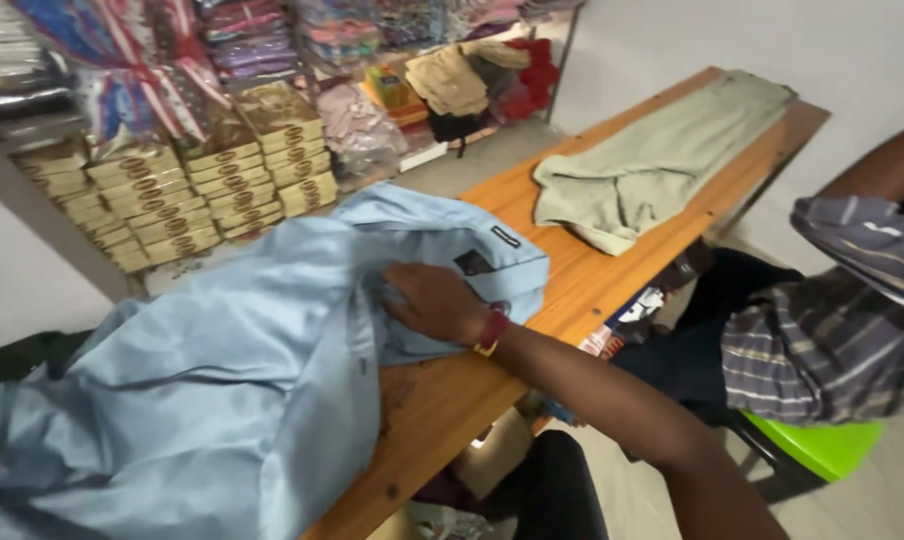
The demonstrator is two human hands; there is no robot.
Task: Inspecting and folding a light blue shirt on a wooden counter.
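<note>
A light blue shirt (222, 360) lies crumpled across the near end of a wooden table (572, 270), with a dark label near its collar. My right hand (434, 300) reaches in from the lower right and rests on the shirt's middle, its fingers curled into a fold of the cloth. There is a red band with a gold clasp on that wrist. My left hand is out of sight; the shirt covers the lower left corner.
A pale green garment (652, 160) lies spread on the table's far end. Another person in a striped shirt (832, 330) sits on a green chair (822, 445) at the right. Shelves with stacked boxes (202, 185) and folded clothes (472, 75) stand behind the table.
</note>
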